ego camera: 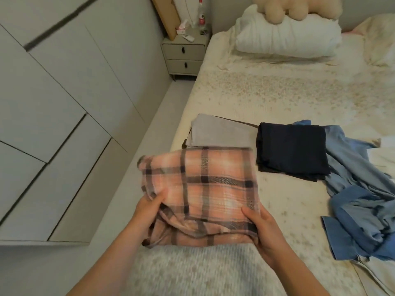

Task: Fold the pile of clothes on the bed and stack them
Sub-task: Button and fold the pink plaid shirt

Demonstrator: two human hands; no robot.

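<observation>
Head view: both hands' grip holds folded plaid garment (pixel 205 189) above bed (pixel 277 99).

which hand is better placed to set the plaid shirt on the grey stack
Left, probably. The left hand grips the plaid shirt on the side nearer the grey stack; the right hand holds the far edge.

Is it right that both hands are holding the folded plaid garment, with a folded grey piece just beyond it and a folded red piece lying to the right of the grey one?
Not quite. In the head view the folded piece to the right of the grey piece is dark navy, not red. The rest holds: the left hand and right hand both hold the plaid garment.
</observation>
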